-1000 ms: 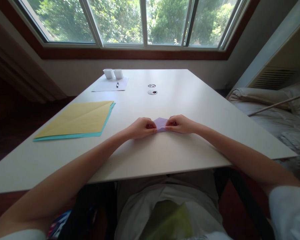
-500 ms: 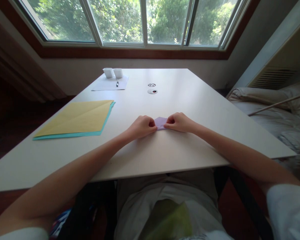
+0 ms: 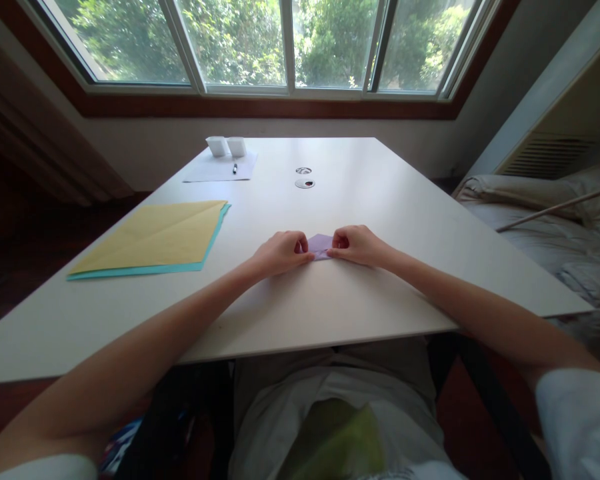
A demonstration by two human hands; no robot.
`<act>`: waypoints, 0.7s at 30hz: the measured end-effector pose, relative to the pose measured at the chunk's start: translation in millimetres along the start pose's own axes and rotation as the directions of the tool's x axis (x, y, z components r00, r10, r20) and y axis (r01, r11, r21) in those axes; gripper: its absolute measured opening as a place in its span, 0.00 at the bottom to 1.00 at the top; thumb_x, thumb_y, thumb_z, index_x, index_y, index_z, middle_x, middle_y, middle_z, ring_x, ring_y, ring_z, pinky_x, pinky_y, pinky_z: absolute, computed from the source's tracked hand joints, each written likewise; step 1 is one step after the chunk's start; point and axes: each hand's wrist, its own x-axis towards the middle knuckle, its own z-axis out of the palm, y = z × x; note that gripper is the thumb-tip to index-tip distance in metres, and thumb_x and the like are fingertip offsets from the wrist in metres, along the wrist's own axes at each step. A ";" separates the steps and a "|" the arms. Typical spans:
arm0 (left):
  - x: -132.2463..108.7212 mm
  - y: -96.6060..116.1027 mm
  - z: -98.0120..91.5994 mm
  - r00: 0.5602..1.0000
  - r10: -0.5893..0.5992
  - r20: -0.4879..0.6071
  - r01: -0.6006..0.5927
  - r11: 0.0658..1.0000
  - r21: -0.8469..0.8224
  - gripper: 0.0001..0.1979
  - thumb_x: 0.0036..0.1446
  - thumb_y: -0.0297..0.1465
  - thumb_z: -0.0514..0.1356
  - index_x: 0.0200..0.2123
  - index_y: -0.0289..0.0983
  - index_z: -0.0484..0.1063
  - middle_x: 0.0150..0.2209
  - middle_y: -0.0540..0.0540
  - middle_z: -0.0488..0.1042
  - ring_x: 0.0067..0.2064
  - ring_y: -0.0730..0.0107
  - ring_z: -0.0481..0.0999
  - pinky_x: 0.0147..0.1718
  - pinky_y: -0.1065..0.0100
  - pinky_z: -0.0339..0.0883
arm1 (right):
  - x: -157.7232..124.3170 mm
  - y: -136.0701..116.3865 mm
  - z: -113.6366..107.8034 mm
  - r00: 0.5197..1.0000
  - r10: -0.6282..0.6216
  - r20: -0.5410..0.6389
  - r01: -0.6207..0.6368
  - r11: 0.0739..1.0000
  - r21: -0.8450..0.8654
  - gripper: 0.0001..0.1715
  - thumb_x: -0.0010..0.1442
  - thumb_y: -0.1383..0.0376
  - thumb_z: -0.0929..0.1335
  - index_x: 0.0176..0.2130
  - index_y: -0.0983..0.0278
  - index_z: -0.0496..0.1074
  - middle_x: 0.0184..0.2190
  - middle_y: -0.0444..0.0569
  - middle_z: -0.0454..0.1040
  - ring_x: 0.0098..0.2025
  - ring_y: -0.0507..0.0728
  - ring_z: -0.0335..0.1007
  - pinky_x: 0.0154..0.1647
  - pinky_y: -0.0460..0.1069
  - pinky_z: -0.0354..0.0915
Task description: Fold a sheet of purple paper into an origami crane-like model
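Observation:
A small piece of folded purple paper (image 3: 321, 245) lies on the white table in front of me, its far edge coming to a blunt point. My left hand (image 3: 286, 252) pinches its left side, thumb along the near edge and fingers curled. On the opposite side my right hand (image 3: 356, 245) grips the paper between thumb and curled fingers. Both hands cover the paper's side corners, so only its middle shows. A fold line runs across the part nearest me.
Yellow paper (image 3: 155, 233) lies over turquoise paper (image 3: 203, 260) on the left. Farther back, two white containers (image 3: 226, 147) and a dark pen (image 3: 235, 168) are on a white sheet (image 3: 200, 173). Round grommets (image 3: 305, 183) sit mid-table. A window (image 3: 290, 47) is beyond.
The fingers of both hands have shifted very slightly on the purple paper, the left ones a touch looser. Everything else stays in place.

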 end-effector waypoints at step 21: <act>-2.6 -1.2 -2.3 0.999 -0.023 0.046 0.020 0.997 0.081 0.15 0.51 0.45 0.55 0.31 0.40 0.71 0.31 0.50 0.74 0.31 0.69 0.70 0.25 0.71 0.57 | 5.3 8.7 -3.1 0.993 0.061 0.099 -0.057 0.997 -0.044 0.21 0.45 0.49 0.70 0.32 0.62 0.68 0.31 0.45 0.72 0.32 0.52 0.65 0.30 0.45 0.56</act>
